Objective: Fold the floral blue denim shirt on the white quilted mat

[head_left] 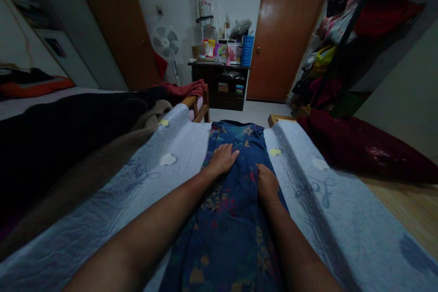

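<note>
A long dark blue floral garment (226, 223), which looks like pants folded lengthwise, lies stretched away from me over a pale blue blanket (126, 187). Its far end, with a dark opening, reaches the blanket's far edge. My left hand (224, 159) rests flat on the left half of the cloth, fingers extended and thumb apart. Across from it, my right hand (267, 182) has its fingers curled at a fold on the right side, gripping the fabric. The fingertips of that hand are partly hidden.
Dark bedding (75, 132) lies along the left. A maroon cushion (369, 146) sits at the right on a wooden surface (407, 200). Beyond the bed stand a white fan (166, 42) and a dark cabinet (201, 84) loaded with items. Clothes (376, 18) hang at the right.
</note>
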